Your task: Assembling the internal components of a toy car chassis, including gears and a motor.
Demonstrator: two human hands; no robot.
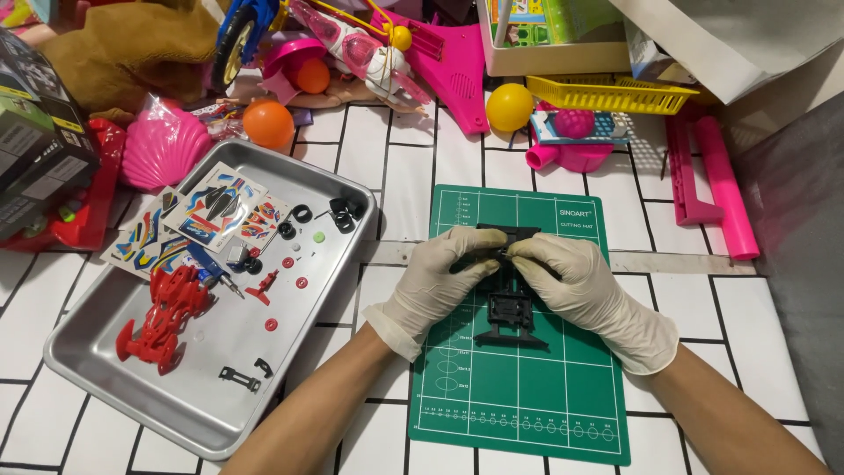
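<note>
Pinching black toy chassis [510, 308] between both gloved hands' closed grip, left hand [440, 280], right hand [576, 286], seemingly above green mat [545, 405].

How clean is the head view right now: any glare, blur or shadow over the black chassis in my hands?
Head view: even, soft light and sharp focus; the black plastic toy-car chassis reads clearly on the green cutting mat, though the left hand and right hand hide its top; mild sheen on the steel tray; edges bend slightly.
</note>
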